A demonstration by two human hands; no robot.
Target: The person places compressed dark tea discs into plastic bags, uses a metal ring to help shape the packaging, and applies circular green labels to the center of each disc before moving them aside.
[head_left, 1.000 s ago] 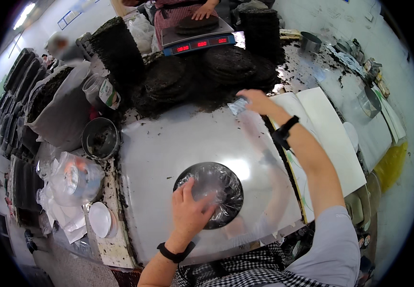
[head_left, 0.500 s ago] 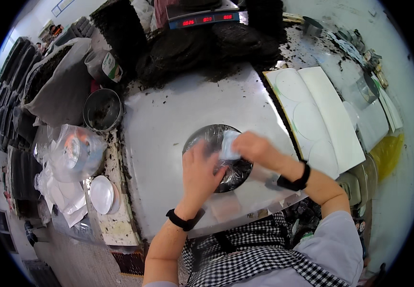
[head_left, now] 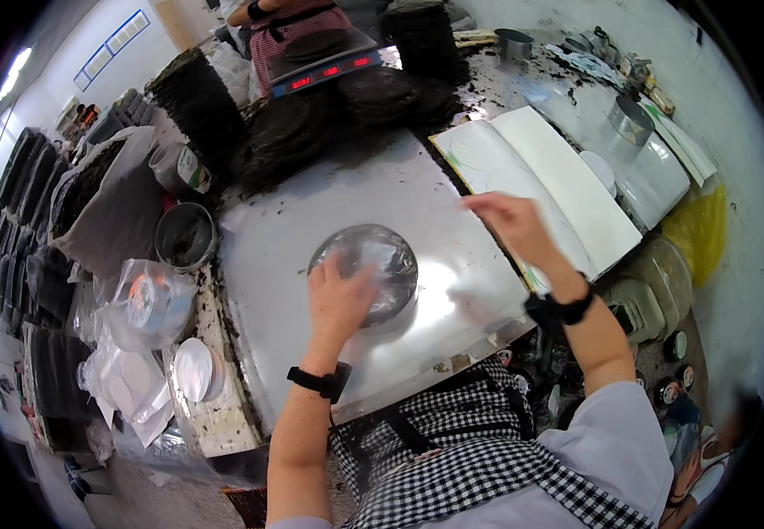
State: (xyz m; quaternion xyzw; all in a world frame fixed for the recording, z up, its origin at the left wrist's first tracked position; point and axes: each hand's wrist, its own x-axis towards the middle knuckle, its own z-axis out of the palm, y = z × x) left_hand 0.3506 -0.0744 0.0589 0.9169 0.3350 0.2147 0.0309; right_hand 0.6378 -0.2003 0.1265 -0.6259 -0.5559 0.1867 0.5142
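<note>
A dark round cake wrapped in clear plastic (head_left: 389,291) lies on the metal work sheet (head_left: 276,220), with a pale packet (head_left: 382,260) on its top. My left hand (head_left: 338,300), blurred, rests on the left part of the wrapping with fingers spread. My right hand (head_left: 510,225) is raised beside it, over the sheet's right edge near an open white booklet (head_left: 567,185); its fingers reach leftward, loosely bent, and I see nothing in them.
Dark stacked cakes (head_left: 285,132) and a scale (head_left: 322,75) stand at the back, a co-worker (head_left: 289,31) behind. A metal pot (head_left: 186,234), bagged items (head_left: 144,304) and white discs (head_left: 195,370) line the left. Metal rings (head_left: 630,119) sit right; another person (head_left: 699,476) is at lower right.
My right hand brought the pale packet from the sheet's back edge onto the wrapped cake, then let it go and moved rightward and up. My left hand stayed on the wrapping. The view tilted.
</note>
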